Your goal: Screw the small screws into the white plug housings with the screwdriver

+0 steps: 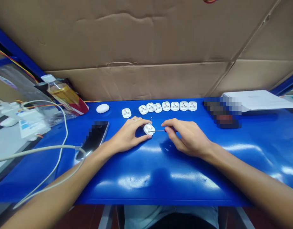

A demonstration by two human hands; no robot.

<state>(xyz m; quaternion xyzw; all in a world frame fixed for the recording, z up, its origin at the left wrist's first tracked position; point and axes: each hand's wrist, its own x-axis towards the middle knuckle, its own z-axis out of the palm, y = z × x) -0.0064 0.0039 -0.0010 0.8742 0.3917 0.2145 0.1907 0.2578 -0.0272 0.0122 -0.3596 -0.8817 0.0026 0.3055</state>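
My left hand (pixel 128 135) pinches a small white round plug part (pixel 149 128) against the blue table (pixel 160 171), thumb and fingers curled around its left side. My right hand (pixel 184 136) is closed on a thin screwdriver (pixel 158 130) whose tip touches the part from the right. A tiny screw (pixel 151 118) lies just behind the part. Beyond my hands, a row of several similar white plug parts (pixel 170 106) lies side by side, with one more plug part (pixel 126 112) set apart to the left.
A phone (pixel 94 138) lies left of my left hand with a white cable (pixel 53 149) running to it. A white oval case (pixel 103 108), a tilted bottle (pixel 65 95) and packets sit at the back left. A white box (pixel 258 99) sits at the back right. Cardboard walls stand behind.
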